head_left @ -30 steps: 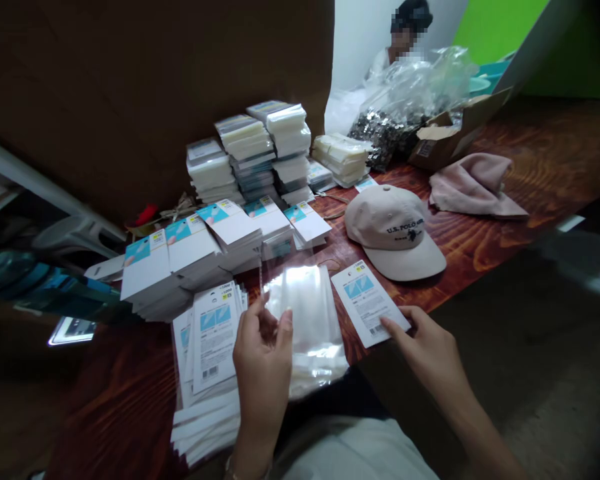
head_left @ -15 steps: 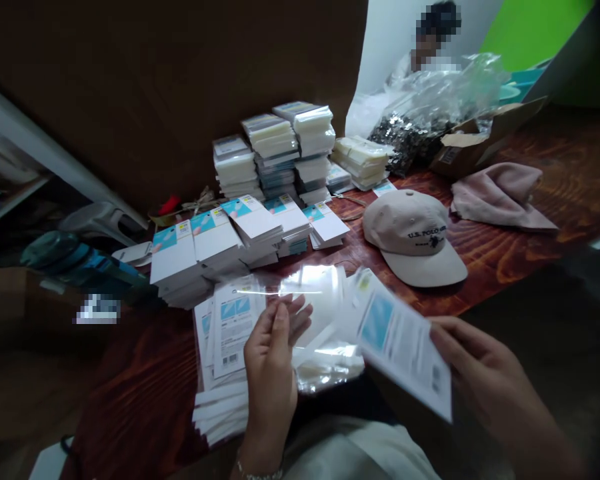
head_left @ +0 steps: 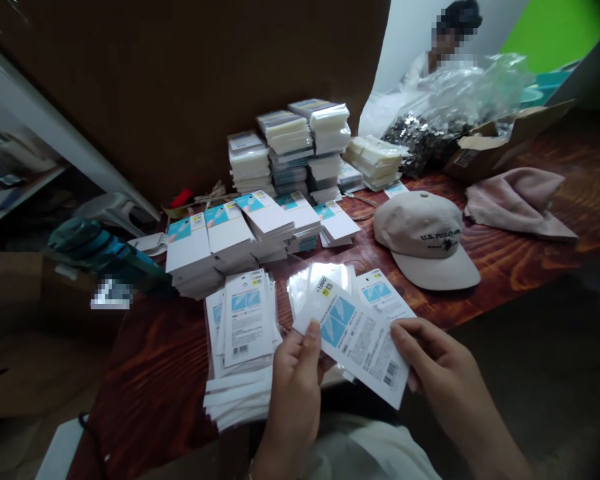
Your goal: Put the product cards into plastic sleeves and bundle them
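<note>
Left hand (head_left: 296, 380), right hand (head_left: 437, 360) pinch card (head_left: 360, 343) at opposite ends — likely for steadiness — over sleeves (head_left: 307, 283) at near edge of table (head_left: 155, 357).

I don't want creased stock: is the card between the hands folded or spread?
Spread: the card shows its long printed face, with no visible fold.

One head-worn camera looked forward and down across the bench (head_left: 155, 373), set above the wearer's lap (head_left: 365, 450), on the near side of the cap (head_left: 425, 240). The left hand (head_left: 297, 383) and right hand (head_left: 443, 367) came up from the lower edge, nearer the lens than the cap. The wide, slanted view reached a shelf (head_left: 23, 195) far left of the cap and a person (head_left: 420, 72) well beyond it.
</note>
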Tool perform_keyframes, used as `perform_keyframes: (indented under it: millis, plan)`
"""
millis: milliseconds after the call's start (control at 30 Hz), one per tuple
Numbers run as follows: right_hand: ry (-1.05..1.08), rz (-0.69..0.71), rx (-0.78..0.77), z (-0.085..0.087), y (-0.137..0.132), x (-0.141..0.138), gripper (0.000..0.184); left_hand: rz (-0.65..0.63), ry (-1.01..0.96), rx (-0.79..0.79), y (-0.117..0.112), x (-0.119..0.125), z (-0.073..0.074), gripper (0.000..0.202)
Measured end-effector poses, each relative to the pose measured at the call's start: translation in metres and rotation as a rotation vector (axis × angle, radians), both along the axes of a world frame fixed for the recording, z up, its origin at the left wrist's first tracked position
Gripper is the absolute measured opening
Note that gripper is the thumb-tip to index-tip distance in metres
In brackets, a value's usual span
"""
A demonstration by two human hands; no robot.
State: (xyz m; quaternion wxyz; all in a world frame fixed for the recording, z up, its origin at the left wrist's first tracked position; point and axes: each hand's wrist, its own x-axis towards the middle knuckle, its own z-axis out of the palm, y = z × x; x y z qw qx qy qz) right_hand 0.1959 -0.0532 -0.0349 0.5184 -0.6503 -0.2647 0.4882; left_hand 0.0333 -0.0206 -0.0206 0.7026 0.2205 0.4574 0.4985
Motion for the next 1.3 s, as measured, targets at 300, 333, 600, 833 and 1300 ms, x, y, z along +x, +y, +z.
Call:
perform_keyframes:
  millis: [300,333,600,833,1300]
  plan:
    - [0.292,0.310,0.030,-0.019,-0.026,0.004,0.021,0.182,-0.109,0.058,0.005,-0.003,0.010,0.020]
    - [0.300,0.288,0.042,-0.021,-0.026,0.004,0.019,0.186,-0.107,0.064,0.005,-0.002,0.012,0.021]
    - [0.285,0.332,0.021,-0.027,-0.023,0.002,0.016,0.213,-0.016,0.095,0.005,-0.010,0.017,0.027]
    - [0.297,0.227,0.013,-0.017,-0.018,-0.018,0.021,0.054,0.190,0.150,-0.003,-0.013,0.016,0.037]
    - [0.280,0.118,0.011,-0.002,0.000,-0.043,0.028,-0.280,0.832,0.724,-0.018,-0.015,-0.020,0.033]
